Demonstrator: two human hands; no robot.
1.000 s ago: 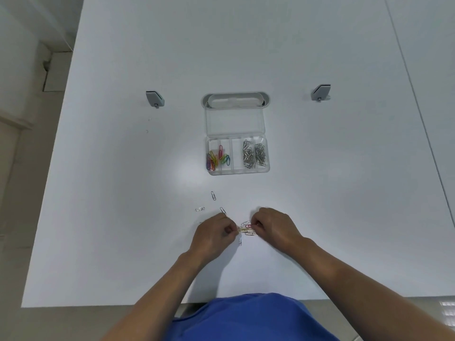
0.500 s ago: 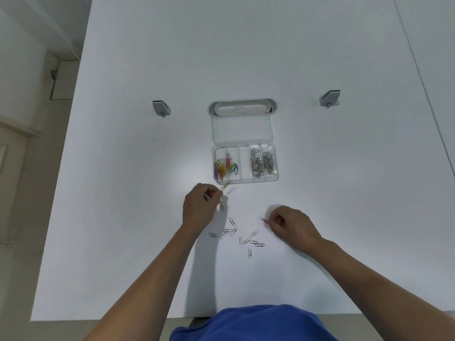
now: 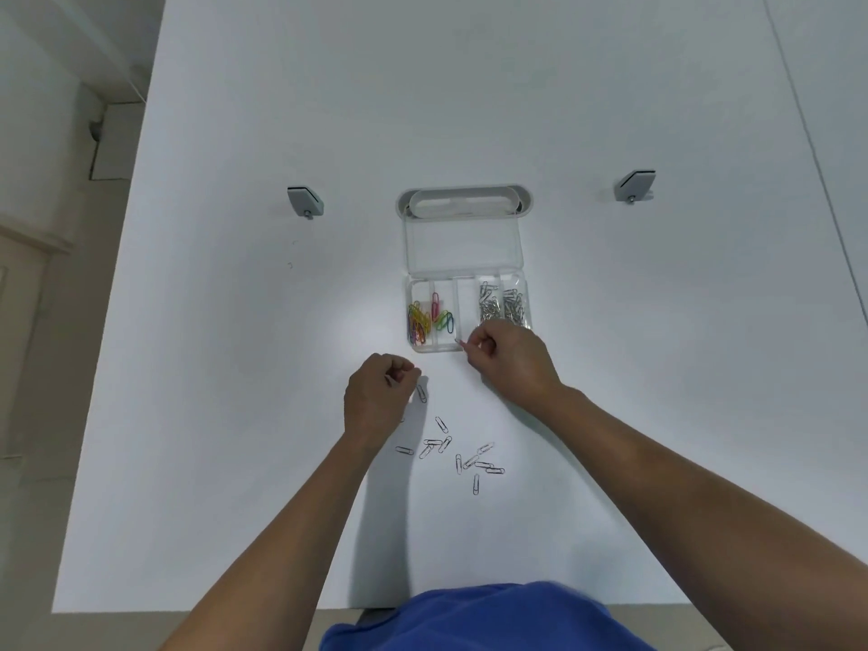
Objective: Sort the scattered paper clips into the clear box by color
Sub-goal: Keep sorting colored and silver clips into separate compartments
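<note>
A clear box (image 3: 467,312) lies open on the white surface (image 3: 235,368), its lid (image 3: 462,246) folded back away from the person. Its left compartments hold colored paper clips (image 3: 425,319); the right ones hold silver clips (image 3: 502,305); one compartment between them looks bare. The right hand (image 3: 512,357) hovers at the box's near edge, thumb and forefinger pinching a small clip (image 3: 459,341) whose color is hard to make out. The left hand (image 3: 378,397) is loosely curled just below the box; whether it holds anything cannot be told. A silver clip (image 3: 421,393) lies just beside its knuckles. More scattered silver clips (image 3: 451,455) lie on the surface between the two forearms.
</note>
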